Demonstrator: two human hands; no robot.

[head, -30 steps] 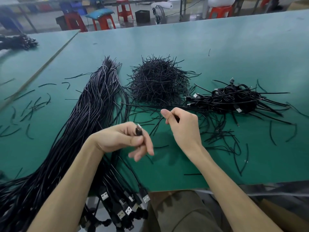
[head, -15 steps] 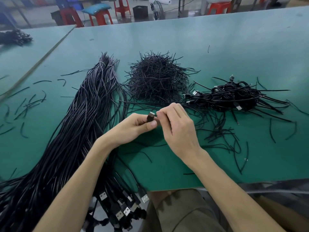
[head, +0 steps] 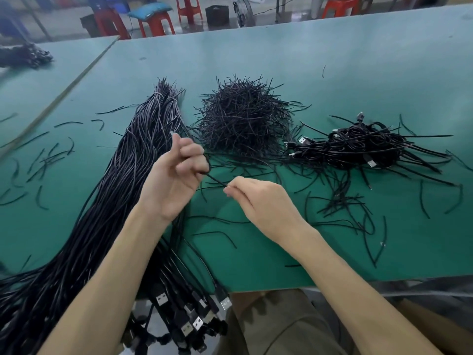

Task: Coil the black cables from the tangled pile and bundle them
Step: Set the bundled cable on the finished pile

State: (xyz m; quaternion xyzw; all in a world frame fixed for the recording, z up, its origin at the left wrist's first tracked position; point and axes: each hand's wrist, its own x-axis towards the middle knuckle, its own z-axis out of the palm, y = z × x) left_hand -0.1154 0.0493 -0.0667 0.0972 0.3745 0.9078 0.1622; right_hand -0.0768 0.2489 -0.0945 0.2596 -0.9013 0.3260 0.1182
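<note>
We hold the cable (head: 216, 179) above the table (head: 332, 60) between both hands: left hand (head: 176, 175) curled round it, right hand (head: 258, 201) pinching it just beside, its short span slanting down toward the right.

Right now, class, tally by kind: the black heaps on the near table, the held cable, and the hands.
Heap of long straight cables: 1
Heap of short ties: 1
Heap of coiled cables: 1
Held cable: 1
Hands: 2 (left hand, right hand)
Total: 6
</note>
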